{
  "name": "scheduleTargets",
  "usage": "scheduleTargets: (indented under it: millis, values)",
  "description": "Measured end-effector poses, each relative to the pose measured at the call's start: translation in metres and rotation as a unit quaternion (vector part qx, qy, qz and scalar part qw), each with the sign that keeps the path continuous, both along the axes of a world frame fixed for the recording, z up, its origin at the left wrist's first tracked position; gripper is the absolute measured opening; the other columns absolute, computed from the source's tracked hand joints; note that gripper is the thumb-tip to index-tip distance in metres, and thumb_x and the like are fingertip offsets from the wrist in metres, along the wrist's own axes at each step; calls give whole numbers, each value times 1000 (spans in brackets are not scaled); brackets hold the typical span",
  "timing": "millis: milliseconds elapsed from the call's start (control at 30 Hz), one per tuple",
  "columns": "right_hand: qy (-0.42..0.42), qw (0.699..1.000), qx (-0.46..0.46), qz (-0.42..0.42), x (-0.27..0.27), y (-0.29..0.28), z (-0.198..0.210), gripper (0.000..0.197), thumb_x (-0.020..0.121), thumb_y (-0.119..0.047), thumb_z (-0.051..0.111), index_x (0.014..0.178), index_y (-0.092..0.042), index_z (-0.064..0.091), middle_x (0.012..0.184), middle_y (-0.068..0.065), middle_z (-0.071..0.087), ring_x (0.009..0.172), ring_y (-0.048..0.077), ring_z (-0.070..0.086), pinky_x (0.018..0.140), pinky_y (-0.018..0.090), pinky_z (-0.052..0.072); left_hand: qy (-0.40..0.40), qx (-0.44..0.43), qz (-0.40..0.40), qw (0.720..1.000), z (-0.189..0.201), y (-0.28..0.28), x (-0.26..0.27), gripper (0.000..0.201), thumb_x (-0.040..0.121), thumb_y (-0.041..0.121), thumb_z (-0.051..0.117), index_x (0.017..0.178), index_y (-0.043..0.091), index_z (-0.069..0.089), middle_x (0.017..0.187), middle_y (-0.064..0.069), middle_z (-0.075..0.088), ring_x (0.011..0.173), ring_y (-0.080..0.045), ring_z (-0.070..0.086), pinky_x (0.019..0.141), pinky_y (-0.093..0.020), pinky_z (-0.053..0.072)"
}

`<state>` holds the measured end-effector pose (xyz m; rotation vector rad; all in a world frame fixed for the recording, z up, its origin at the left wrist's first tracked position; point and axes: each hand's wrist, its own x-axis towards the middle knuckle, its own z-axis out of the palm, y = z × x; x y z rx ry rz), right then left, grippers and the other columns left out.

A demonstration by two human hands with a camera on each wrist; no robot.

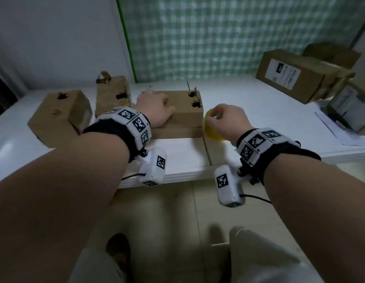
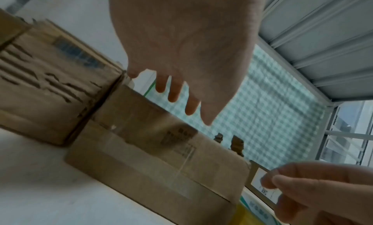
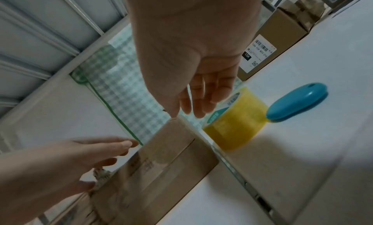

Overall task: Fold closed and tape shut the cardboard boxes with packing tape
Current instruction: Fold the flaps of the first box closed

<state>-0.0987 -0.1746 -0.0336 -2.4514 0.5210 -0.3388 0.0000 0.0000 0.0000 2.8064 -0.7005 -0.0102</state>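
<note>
At about ten o'clock from your hands, two worn cardboard boxes [image 1: 59, 117] [image 1: 113, 94] are standing on the white bench [image 1: 259, 111], close to each other. Just right of them, at twelve o'clock, the closed box [image 1: 183, 111] you are working on is lying flat, with torn tabs near its far right corner. Your left hand [image 1: 155, 111] is hovering over the left part of its top; in the wrist views the fingers [image 2: 173, 91] are pointing down, straight and a little apart, and they are holding nothing. I cannot tell if they are touching the cardboard.

At one o'clock, the yellow tape roll [image 3: 236, 124] is standing just beside the right end of this box. Your right hand [image 1: 228, 121] is hanging above the roll with loosely bent fingers [image 3: 203, 97], and I cannot tell whether they are pinching anything. A blue oval tool [image 3: 296, 102] is lying just right of the roll.

At two o'clock, well apart, a labelled box [image 1: 294, 76] is lying with more boxes behind it.
</note>
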Motion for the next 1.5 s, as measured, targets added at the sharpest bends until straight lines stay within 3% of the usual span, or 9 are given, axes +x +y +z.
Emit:
scheduleTargets:
  millis: [267,500,733,867,1000,1133,1267,1333,1500]
  values:
    - [29,999,39,-15,18,-6,7,37,89,-36,54,123,-22,59,127,5,58,116,22,53,97,31,44,40,47,30,998,3,-8,25,57,95,49,38,143,19,38,147,-18,27,131,-38,34,108,-40,29]
    - [-16,992,124,-22,34,-1,-2,43,88,-40,56,127,-24,57,102,-1,64,79,16,53,91,43,52,56,54,24,997,-4,-15,36,62,92,55,36,146,24,32,148,-16,24,131,-39,32,106,-43,28]
    - [-83,970,211,-88,48,0,-16,52,76,-68,48,100,-28,70,93,-6,68,90,19,64,84,43,54,60,25,21,998,-18,-16,42,63,91,60,30,146,32,26,153,-4,16,134,-42,17,107,-55,27]
    - [-104,947,283,-111,51,-3,-22,39,89,-55,43,86,-28,70,78,-4,67,68,15,60,65,31,50,51,15,17,998,-20,-12,45,63,90,62,31,146,35,28,152,-2,19,133,-42,18,107,-51,27]
    - [-106,954,248,-132,54,0,-23,32,80,-47,53,64,-24,67,62,-10,61,67,20,62,76,42,56,51,-2,8,999,-22,-7,43,61,90,60,33,146,35,29,151,-1,22,133,-38,21,107,-47,27]
    - [-114,957,237,-122,51,2,-25,32,66,-57,52,74,-31,69,73,-11,67,84,21,67,83,47,55,58,-32,1,998,-23,-1,38,58,90,56,38,144,35,33,151,0,25,134,-35,23,108,-44,25]
    - [-114,948,279,-98,40,7,-29,63,59,-64,55,115,-36,58,107,5,67,107,26,61,92,47,51,55,-47,-23,997,-23,7,32,61,86,58,43,143,35,36,150,-1,28,136,-32,25,110,-42,24]
    - [-124,944,296,-83,31,12,-31,72,58,-64,57,123,-34,56,106,4,62,113,28,59,94,48,50,57,-47,-33,997,-22,10,27,65,83,60,43,142,35,37,150,-1,29,136,-31,27,111,-42,24]
    - [-126,945,297,-56,13,19,-28,68,68,-53,61,131,-28,52,95,5,59,80,21,62,79,43,57,78,-59,-49,994,-16,22,14,73,75,64,44,140,33,41,149,-2,33,136,-28,30,113,-43,26]
